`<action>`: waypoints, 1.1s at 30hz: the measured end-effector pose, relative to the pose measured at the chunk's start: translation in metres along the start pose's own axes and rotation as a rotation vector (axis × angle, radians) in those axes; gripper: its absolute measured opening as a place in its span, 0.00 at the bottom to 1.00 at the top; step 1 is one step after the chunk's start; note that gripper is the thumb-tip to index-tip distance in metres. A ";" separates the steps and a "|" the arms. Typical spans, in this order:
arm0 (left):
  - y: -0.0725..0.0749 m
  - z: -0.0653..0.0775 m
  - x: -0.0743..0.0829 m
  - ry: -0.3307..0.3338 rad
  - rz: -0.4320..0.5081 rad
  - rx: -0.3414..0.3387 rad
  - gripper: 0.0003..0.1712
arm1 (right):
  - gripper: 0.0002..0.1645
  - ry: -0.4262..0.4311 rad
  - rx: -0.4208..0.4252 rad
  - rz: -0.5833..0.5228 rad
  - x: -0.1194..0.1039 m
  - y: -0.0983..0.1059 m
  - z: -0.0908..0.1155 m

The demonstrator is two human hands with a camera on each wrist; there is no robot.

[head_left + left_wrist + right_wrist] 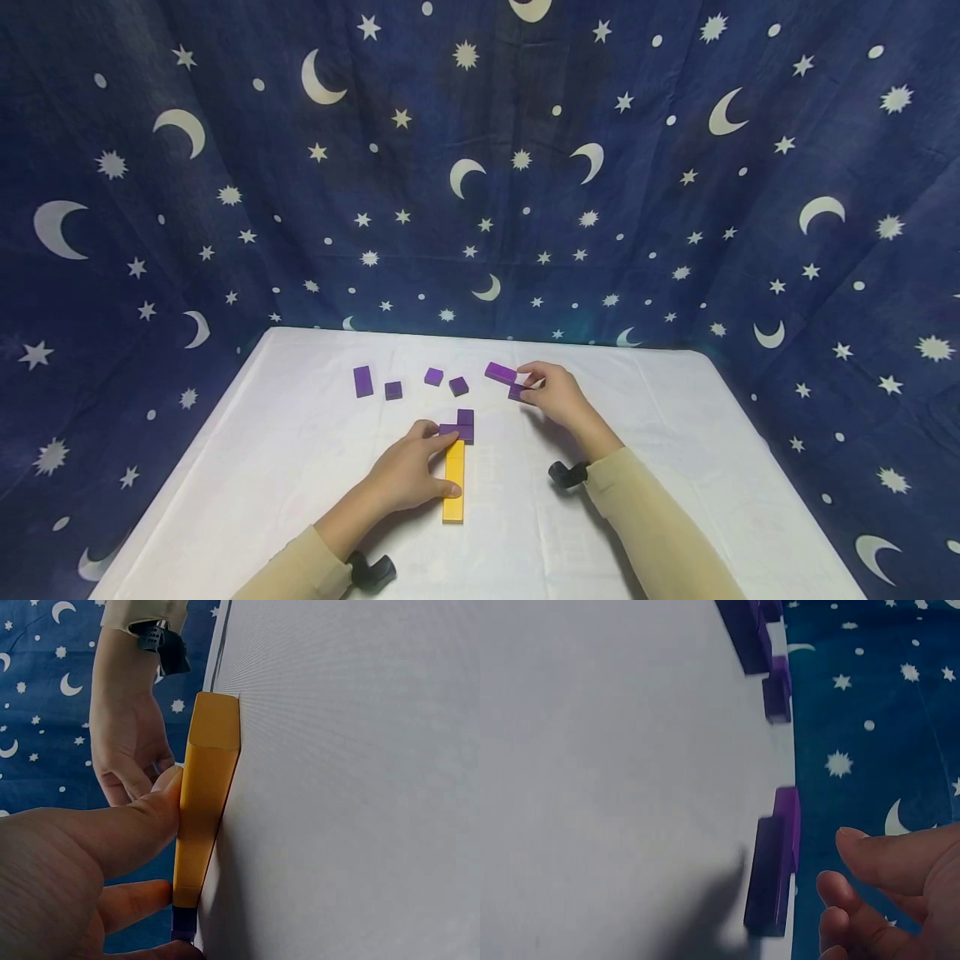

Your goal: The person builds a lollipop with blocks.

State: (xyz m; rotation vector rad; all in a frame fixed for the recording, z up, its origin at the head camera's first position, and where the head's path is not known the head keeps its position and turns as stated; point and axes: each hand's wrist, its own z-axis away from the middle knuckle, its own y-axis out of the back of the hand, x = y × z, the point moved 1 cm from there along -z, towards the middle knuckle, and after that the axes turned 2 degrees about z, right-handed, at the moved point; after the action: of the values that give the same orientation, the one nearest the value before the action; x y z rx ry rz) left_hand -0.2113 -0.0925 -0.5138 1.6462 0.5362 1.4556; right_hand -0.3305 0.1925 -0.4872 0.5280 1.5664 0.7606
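Observation:
In the head view my left hand (408, 471) rests on a yellow bar (453, 471), thumb on its near part. Its fingers reach a purple rectangular block (467, 433) at the bar's far end. A small purple block (466, 416) adjoins that block on the far side. The left wrist view shows the thumb (161, 799) flat against the yellow bar (210, 780). My right hand (558, 393) hovers by a dark purple block (516, 392), fingertips overlapping it. In the right wrist view, thumb and fingers (911, 859) stand apart with nothing between them, beside this block (765, 877).
A brighter purple block (501, 372) lies next to the right-hand block. Farther left on the white table (315, 467) are a purple rectangle (363, 381) and several small purple blocks (393, 390). A dark blue curtain (420, 192) with moons and stars surrounds the table's back and sides.

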 end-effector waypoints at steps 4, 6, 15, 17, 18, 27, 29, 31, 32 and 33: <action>0.000 0.000 0.000 0.007 0.002 -0.004 0.51 | 0.27 -0.013 -0.004 0.041 0.008 0.006 -0.002; 0.000 0.000 0.000 0.012 0.000 -0.007 0.51 | 0.27 -0.026 -0.012 0.056 0.012 0.007 -0.003; 0.000 0.000 -0.001 0.007 0.000 -0.006 0.51 | 0.31 -0.055 -0.069 0.091 0.018 0.008 -0.004; 0.000 0.000 -0.001 0.005 -0.002 -0.005 0.51 | 0.32 -0.061 -0.081 0.090 0.019 0.008 -0.003; 0.000 0.000 -0.001 0.005 -0.002 -0.005 0.51 | 0.32 -0.062 -0.088 0.090 0.019 0.008 -0.003; 0.001 0.001 0.000 -0.005 -0.002 0.000 0.51 | 0.36 -0.025 -0.130 0.090 0.019 0.006 -0.002; 0.001 0.001 0.000 -0.007 -0.003 0.001 0.51 | 0.37 -0.014 -0.143 0.091 0.019 0.006 -0.002; 0.001 0.001 0.000 -0.009 -0.003 0.002 0.51 | 0.39 -0.003 -0.158 0.086 0.018 0.005 -0.002; 0.001 0.001 0.000 -0.009 -0.004 0.002 0.51 | 0.39 0.005 -0.165 0.086 0.018 0.005 -0.003; 0.001 0.001 0.000 -0.009 -0.003 0.002 0.51 | 0.40 0.013 -0.174 0.087 0.018 0.005 -0.003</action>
State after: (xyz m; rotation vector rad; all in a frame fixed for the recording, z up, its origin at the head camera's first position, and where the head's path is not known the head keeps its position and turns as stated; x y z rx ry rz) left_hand -0.2110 -0.0932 -0.5125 1.6519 0.5351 1.4451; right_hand -0.3365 0.2078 -0.4957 0.4664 1.4808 0.9587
